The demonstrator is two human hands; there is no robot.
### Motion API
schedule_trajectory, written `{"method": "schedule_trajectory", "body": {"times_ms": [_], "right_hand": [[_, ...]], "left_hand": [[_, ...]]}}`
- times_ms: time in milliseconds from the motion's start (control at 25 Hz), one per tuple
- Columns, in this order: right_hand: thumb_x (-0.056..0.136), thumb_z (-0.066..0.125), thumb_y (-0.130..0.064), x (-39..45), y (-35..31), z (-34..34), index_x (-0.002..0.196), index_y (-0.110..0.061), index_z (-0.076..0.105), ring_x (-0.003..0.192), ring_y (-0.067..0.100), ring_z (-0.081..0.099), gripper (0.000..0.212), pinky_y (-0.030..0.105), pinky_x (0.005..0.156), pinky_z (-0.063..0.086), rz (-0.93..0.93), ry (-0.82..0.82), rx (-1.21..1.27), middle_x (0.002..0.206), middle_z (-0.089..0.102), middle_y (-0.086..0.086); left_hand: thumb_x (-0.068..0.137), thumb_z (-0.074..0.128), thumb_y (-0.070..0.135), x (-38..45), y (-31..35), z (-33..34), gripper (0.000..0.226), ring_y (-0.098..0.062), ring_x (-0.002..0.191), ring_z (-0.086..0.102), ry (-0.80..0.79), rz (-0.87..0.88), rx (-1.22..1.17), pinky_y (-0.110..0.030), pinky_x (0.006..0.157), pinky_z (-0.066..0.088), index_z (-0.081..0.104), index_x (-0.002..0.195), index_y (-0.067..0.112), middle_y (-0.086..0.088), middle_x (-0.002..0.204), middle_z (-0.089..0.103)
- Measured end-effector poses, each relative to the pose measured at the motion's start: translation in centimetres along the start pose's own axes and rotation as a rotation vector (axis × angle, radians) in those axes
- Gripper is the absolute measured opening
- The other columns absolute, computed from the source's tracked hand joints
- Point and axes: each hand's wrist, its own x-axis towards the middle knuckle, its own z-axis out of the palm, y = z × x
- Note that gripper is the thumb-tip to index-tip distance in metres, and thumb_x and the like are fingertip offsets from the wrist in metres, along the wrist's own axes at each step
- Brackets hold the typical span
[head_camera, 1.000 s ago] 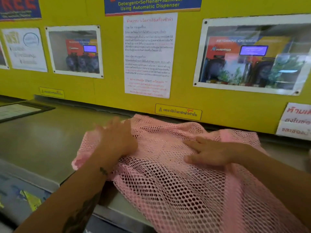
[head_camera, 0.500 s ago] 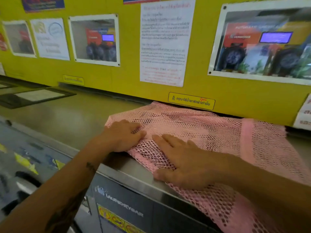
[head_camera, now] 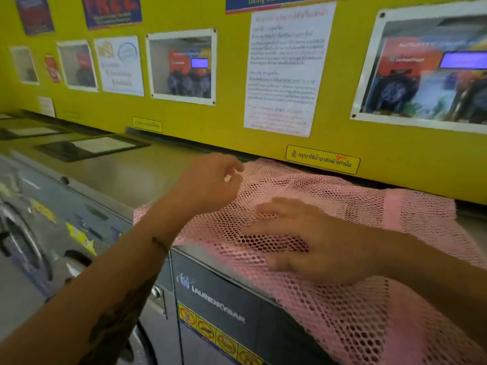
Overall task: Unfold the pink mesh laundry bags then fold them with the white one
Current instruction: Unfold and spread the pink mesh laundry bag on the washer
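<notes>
A pink mesh laundry bag (head_camera: 342,204) lies spread on top of a washing machine (head_camera: 216,306), its near part hanging over the front edge. A solid pink band (head_camera: 392,206) runs across it toward the right. My right hand (head_camera: 311,241) rests flat on the mesh near the machine's front edge, fingers spread and pointing left. My left hand (head_camera: 210,180) hovers just above the bag's left part, fingers loosely curled and apart, holding nothing. No white bag is in view.
A yellow wall (head_camera: 224,122) with posters and windows rises right behind the bag. The steel machine top (head_camera: 126,175) extends left, with a black-framed sheet (head_camera: 92,148) lying on it. Machine fronts with round doors drop away at the lower left.
My left hand has lifted off the mesh and risen above it. My right hand stays pressed on the bag. The view has swung a little to the right.
</notes>
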Motion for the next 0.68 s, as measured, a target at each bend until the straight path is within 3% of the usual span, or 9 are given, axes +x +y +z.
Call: {"method": "schedule_trajectory", "body": {"times_ms": [80,160,240,320,440,520,600,680], "right_hand": [[0.087,0.043,-0.068,-1.1,1.2,-1.2,0.142,-0.05,0.039,0.142,0.002,0.02,0.058,0.041,0.118,0.018,0.071,0.136,0.135,0.155,0.028,-0.018],[0.088,0.042,-0.07,-2.7,3.9,-1.6,0.145,-0.047,0.035,0.14,0.004,0.025,0.062,0.041,0.117,0.023,0.236,0.162,0.116,0.152,0.029,-0.019],[0.078,0.029,-0.085,-5.0,7.1,-1.3,0.151,-0.046,0.015,0.149,0.014,0.013,0.084,0.048,0.119,0.018,0.475,0.025,-0.028,0.163,0.013,-0.009],[0.066,0.012,-0.096,-7.8,10.0,-0.6,0.154,-0.042,-0.001,0.152,0.024,0.004,0.104,0.052,0.12,0.012,0.669,-0.165,-0.078,0.166,0.001,-0.001],[0.065,0.017,-0.094,-11.7,11.7,-0.8,0.154,-0.04,-0.006,0.152,0.027,0.006,0.107,0.049,0.119,0.011,0.806,-0.291,-0.024,0.167,-0.001,0.004],[0.069,0.023,-0.09,-13.4,12.4,-1.9,0.156,-0.035,0.005,0.151,0.024,0.015,0.104,0.044,0.118,0.015,0.851,-0.313,-0.044,0.166,0.009,0.003],[0.069,0.027,-0.09,-14.3,12.9,-3.0,0.154,-0.035,0.02,0.149,0.021,0.021,0.101,0.043,0.117,0.018,0.864,-0.209,-0.004,0.164,0.018,-0.001],[0.077,0.036,-0.084,-14.0,13.7,-2.9,0.153,-0.038,0.02,0.15,0.023,0.015,0.091,0.046,0.119,0.016,0.861,0.016,0.019,0.165,0.013,0.001]], "left_hand": [[0.091,0.058,0.037,-0.1,1.7,1.2,0.028,-0.018,0.1,0.064,-0.131,0.007,-0.099,-0.041,0.094,0.052,0.067,0.115,0.025,-0.001,0.109,0.069],[0.092,0.049,0.053,-0.3,2.8,3.0,0.045,-0.022,0.127,0.051,-0.355,-0.001,-0.078,-0.046,0.109,0.039,0.056,0.131,0.032,-0.003,0.138,0.056],[0.087,0.029,0.075,-0.4,3.2,4.5,0.07,-0.024,0.147,0.023,-0.641,-0.043,0.038,-0.055,0.118,0.019,0.036,0.146,0.038,0.0,0.159,0.029],[0.078,0.015,0.086,0.2,3.4,5.0,0.088,-0.025,0.149,0.018,-0.778,-0.099,0.127,-0.056,0.118,0.014,0.03,0.149,0.037,0.002,0.162,0.023],[0.087,0.023,0.076,2.0,5.4,4.9,0.08,-0.026,0.141,0.035,-0.716,-0.099,0.211,-0.048,0.116,0.026,0.042,0.145,0.024,-0.004,0.156,0.037],[0.09,0.032,0.07,3.0,6.5,5.3,0.072,-0.026,0.139,0.037,-0.613,-0.073,0.224,-0.045,0.115,0.029,0.045,0.143,0.024,-0.004,0.155,0.038],[0.091,0.04,0.065,4.5,7.1,6.4,0.066,-0.026,0.14,0.036,-0.546,-0.034,0.182,-0.044,0.116,0.029,0.043,0.144,0.027,-0.004,0.157,0.035],[0.093,0.043,0.058,6.3,6.6,8.2,0.063,-0.026,0.142,0.035,-0.515,0.012,0.169,-0.044,0.117,0.028,0.04,0.146,0.026,-0.005,0.158,0.032]]}}
